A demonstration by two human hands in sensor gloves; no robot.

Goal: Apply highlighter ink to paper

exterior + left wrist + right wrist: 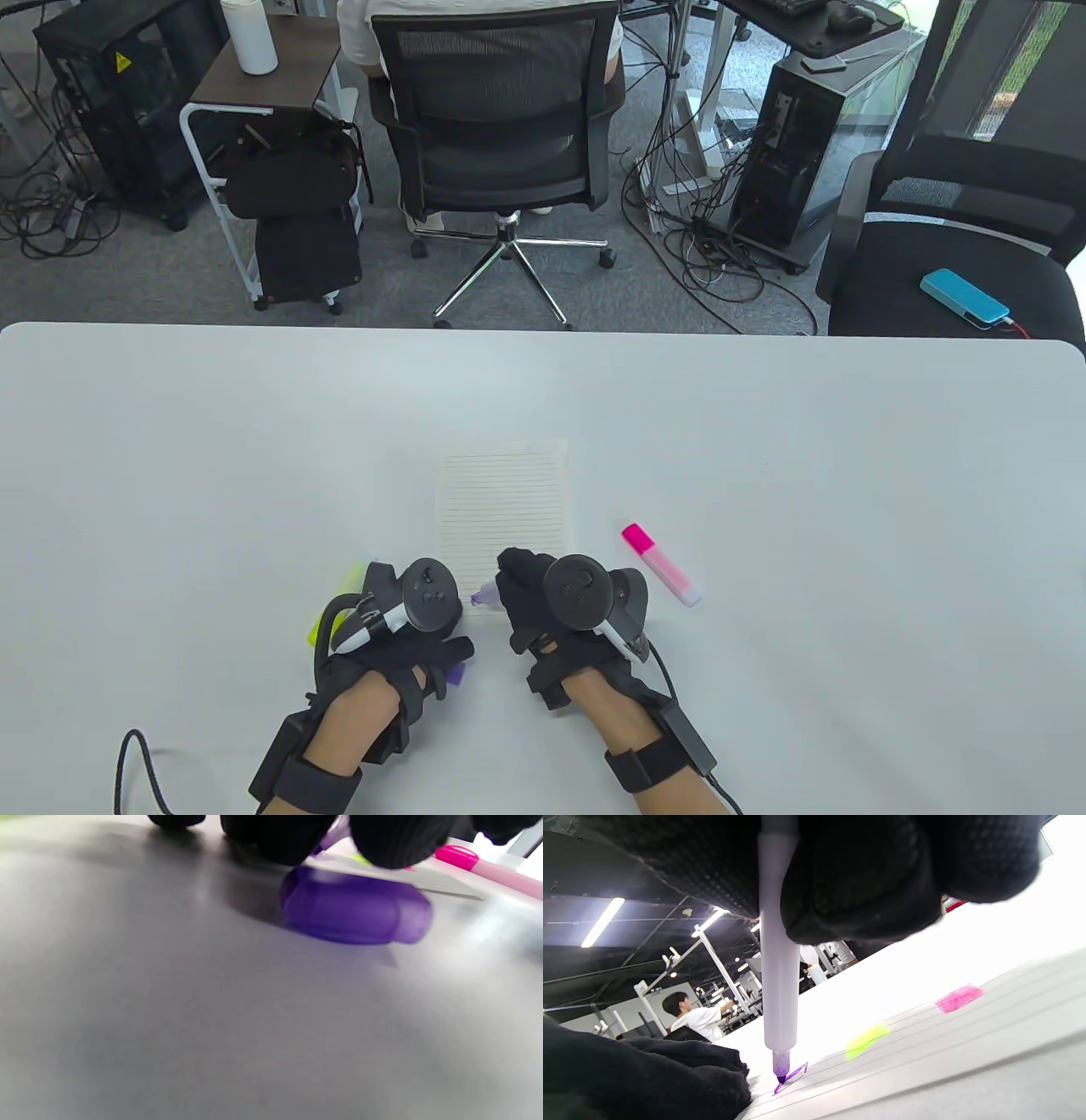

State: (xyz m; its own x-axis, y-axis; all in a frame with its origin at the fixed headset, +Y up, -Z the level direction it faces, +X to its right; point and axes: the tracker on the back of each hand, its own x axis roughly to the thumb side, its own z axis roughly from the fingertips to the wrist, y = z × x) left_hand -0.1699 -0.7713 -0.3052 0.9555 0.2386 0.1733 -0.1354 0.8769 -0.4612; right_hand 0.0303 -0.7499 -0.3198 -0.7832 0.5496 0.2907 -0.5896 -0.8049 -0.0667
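Observation:
A lined paper sheet (501,501) lies at the table's middle. My right hand (530,594) grips an uncapped purple highlighter (778,984), its tip (477,597) touching the sheet's near left corner on a small purple mark (792,1074). A yellow mark (867,1038) and a pink mark (958,998) sit further along the sheet. My left hand (416,620) rests on the table beside that corner and holds nothing. The purple cap (356,910) lies on the table under it and also shows in the table view (456,675).
A capped pink highlighter (662,564) lies right of the sheet and shows in the left wrist view (488,868). A yellow highlighter (339,598) lies partly hidden under my left hand. Office chairs and computer towers stand beyond the table's far edge (543,329).

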